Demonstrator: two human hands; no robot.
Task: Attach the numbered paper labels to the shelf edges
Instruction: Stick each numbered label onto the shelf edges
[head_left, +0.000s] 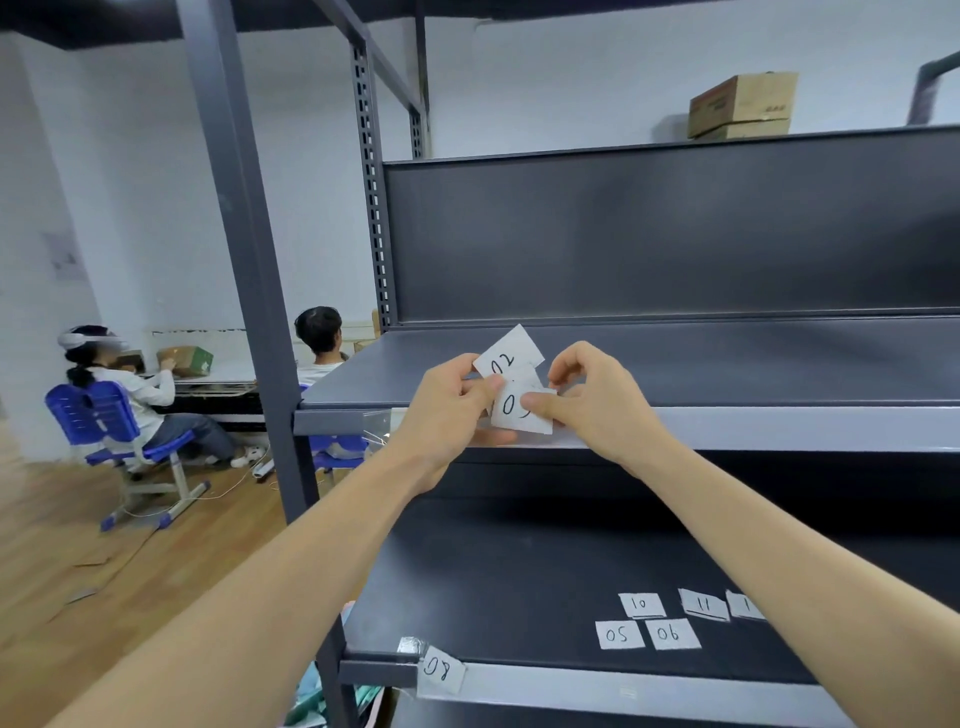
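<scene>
The left hand (451, 408) pinches the 02 label (511, 352) and the right hand (597, 400) pinches a second label (517, 415) by the shelf edge (753, 428)

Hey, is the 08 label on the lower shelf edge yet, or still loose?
On, it seems: the 08 label hangs tilted over the lower shelf edge, with a shiny strip of tape at its top corner.

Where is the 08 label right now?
Head view, lower left: the 08 label sits on the lower shelf's front edge near its left end, beside a strip of tape, left of the loose 05 label.
</scene>
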